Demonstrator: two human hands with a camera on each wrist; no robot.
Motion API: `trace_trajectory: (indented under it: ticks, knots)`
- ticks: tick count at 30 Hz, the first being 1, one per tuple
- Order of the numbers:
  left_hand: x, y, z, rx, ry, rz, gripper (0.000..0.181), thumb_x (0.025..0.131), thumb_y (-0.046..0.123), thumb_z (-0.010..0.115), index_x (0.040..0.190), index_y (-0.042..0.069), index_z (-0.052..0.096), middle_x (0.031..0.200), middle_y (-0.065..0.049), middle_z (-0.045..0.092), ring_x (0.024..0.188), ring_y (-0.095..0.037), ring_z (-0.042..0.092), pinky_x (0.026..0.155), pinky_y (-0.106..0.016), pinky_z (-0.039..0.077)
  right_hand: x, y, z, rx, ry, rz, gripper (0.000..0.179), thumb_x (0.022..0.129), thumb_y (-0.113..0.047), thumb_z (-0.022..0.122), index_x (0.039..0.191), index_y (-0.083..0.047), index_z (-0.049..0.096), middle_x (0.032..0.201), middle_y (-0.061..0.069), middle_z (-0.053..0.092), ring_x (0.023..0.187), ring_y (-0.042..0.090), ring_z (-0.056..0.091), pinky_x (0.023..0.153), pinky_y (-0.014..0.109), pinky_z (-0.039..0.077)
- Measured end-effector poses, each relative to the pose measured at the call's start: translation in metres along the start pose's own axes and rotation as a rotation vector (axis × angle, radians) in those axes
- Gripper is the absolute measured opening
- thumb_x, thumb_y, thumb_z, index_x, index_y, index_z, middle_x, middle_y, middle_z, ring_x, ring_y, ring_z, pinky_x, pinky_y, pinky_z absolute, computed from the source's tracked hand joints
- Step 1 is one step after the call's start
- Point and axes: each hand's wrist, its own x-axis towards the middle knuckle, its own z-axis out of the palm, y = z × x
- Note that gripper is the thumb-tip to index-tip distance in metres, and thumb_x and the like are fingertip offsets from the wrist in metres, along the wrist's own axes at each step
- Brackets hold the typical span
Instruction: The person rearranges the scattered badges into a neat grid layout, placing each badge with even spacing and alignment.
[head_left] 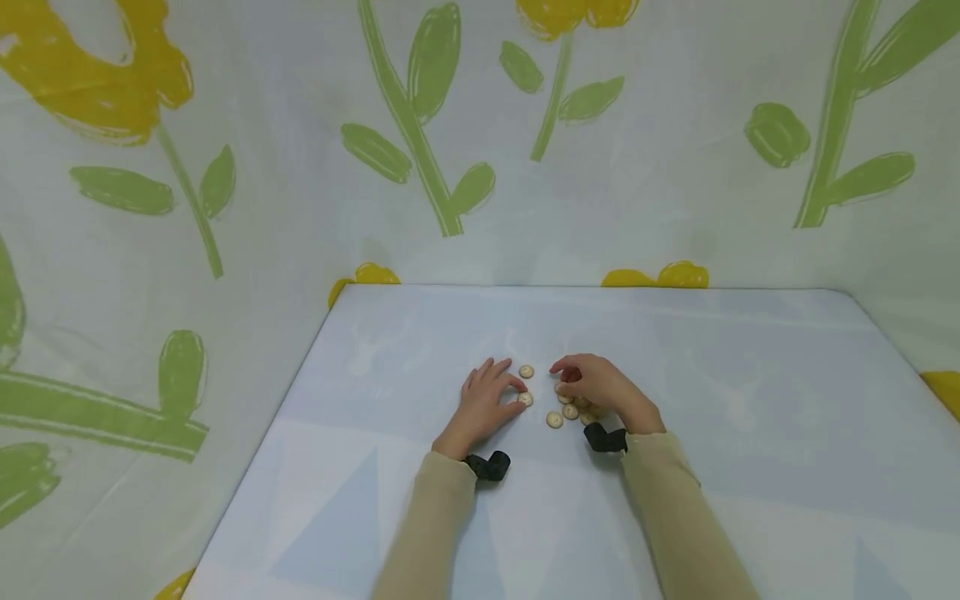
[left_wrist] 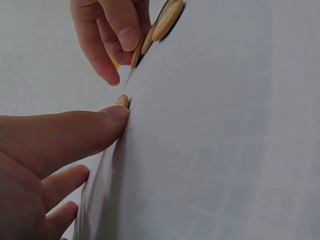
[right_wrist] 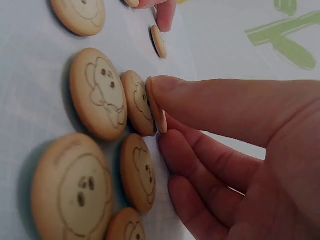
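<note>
Below frame centre, my left hand (head_left: pixel 483 404) pinched one disc (head_left: pixel 527 400), left of the pile (head_left: pixel 571 412). The right hand (head_left: pixel 600 388), nearer, thumbed another disc (right_wrist: pixel 159 116); I could not confirm a pinch.

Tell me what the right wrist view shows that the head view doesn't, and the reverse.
Only the right wrist view clearly shows the outlined figures and dark holes on the wooden buttons; from the head they are too small to make out.

Only the head view shows the left sleeve, the right sleeve and the black wrist mounts.

Both show the right hand, at least part of the left hand, several buttons, and green plant prints.
</note>
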Motion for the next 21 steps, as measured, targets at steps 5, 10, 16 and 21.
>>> trace_trajectory:
  ticks: [5,10,16,21]
  knots:
    - [0.0019,0.0028,-0.0058,-0.008,-0.003,0.005,0.017,0.082,0.029,0.063,0.097,0.022,0.06,0.141,-0.004,0.032,0.133,-0.029,0.013,0.104,-0.05,0.007,0.0063,-0.0009,-0.0031,-0.039,0.005,0.007,0.023,0.083,-0.022,0.064,0.104,-0.013,0.061,0.091,0.001,0.058,0.082,0.018,0.05,0.075,0.035,0.043]
    - [0.003,0.0038,-0.007,-0.003,0.008,0.01,0.016,0.081,0.029,0.063,0.096,0.023,0.06,0.141,-0.004,0.032,0.133,-0.028,0.013,0.103,-0.05,0.008,0.0071,-0.0016,-0.0041,-0.054,0.027,0.001,0.018,0.082,-0.022,0.065,0.095,-0.011,0.064,0.088,0.0,0.059,0.08,0.017,0.051,0.074,0.034,0.043]
    - [0.0008,0.0042,-0.0031,-0.015,-0.009,0.01,0.016,0.081,0.03,0.064,0.095,0.024,0.061,0.141,-0.005,0.033,0.133,-0.03,0.014,0.103,-0.051,0.009,0.0011,-0.0017,-0.0002,-0.06,0.02,0.042,0.017,0.081,-0.023,0.066,0.092,-0.011,0.064,0.084,0.0,0.058,0.076,0.017,0.051,0.071,0.034,0.043]
    - [-0.0019,0.0024,-0.0017,-0.004,-0.007,0.0,0.015,0.081,0.031,0.064,0.094,0.025,0.06,0.141,-0.004,0.033,0.133,-0.029,0.014,0.102,-0.051,0.01,0.0009,0.0005,0.0043,-0.047,0.026,0.028,0.014,0.081,-0.022,0.066,0.09,-0.012,0.061,0.081,0.0,0.056,0.074,0.017,0.05,0.068,0.032,0.042]
